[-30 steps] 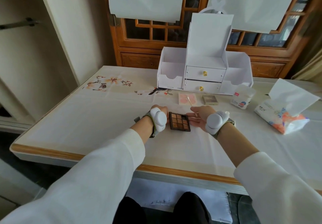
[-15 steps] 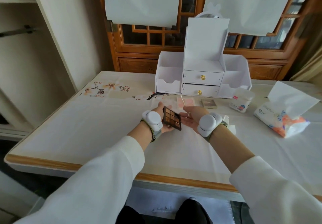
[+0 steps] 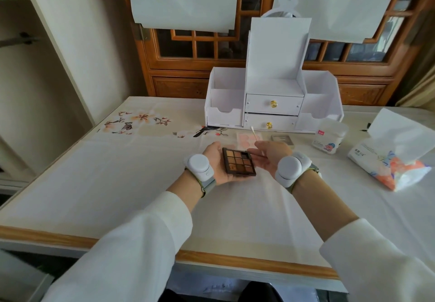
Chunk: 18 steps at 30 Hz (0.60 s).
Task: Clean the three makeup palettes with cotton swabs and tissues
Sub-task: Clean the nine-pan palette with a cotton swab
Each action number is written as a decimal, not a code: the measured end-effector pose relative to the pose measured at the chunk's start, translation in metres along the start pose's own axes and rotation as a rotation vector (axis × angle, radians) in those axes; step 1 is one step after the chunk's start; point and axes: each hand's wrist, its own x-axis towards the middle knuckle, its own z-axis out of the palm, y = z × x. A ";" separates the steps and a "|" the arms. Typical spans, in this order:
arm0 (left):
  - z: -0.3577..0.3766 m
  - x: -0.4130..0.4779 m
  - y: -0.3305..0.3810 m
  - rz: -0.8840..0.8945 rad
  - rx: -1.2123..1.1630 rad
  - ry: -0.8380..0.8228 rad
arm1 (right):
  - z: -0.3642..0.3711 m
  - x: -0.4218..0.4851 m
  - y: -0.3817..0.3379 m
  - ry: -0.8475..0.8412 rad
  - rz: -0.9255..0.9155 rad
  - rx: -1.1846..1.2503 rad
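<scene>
A dark palette with brown pans (image 3: 239, 164) lies in my left hand (image 3: 217, 165), lifted above the table, my fingers curled under it. Right beside the palette, my right hand (image 3: 268, 158) is palm up and pinches a cotton swab (image 3: 254, 136) whose tip points up and away. A pink palette (image 3: 244, 138) lies flat on the table beyond my hands. A small grey palette (image 3: 282, 139) sits to its right. A cotton swab tub (image 3: 329, 138) and a tissue pack (image 3: 388, 163) stand on the right.
A white desk organiser (image 3: 273, 104) with two drawers stands at the back of the table. The cloth-covered table (image 3: 117, 184) has a wooden front edge near my body. A wooden lattice window wall rises behind it.
My left hand lifted the brown palette off the table and tilted it up into my palm. My right hand turned palm up beside it, still with the swab.
</scene>
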 end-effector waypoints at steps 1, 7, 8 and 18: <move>-0.001 0.001 0.000 0.005 0.012 -0.005 | -0.002 0.002 0.000 0.000 -0.002 -0.002; -0.003 0.005 0.003 0.050 0.009 -0.069 | -0.005 0.006 -0.003 -0.049 -0.061 -0.006; 0.000 0.002 0.002 0.065 0.024 -0.103 | -0.005 0.007 -0.003 -0.054 -0.077 -0.004; 0.010 0.017 0.003 0.133 -0.149 -0.135 | -0.016 0.026 0.005 0.081 -0.446 -0.352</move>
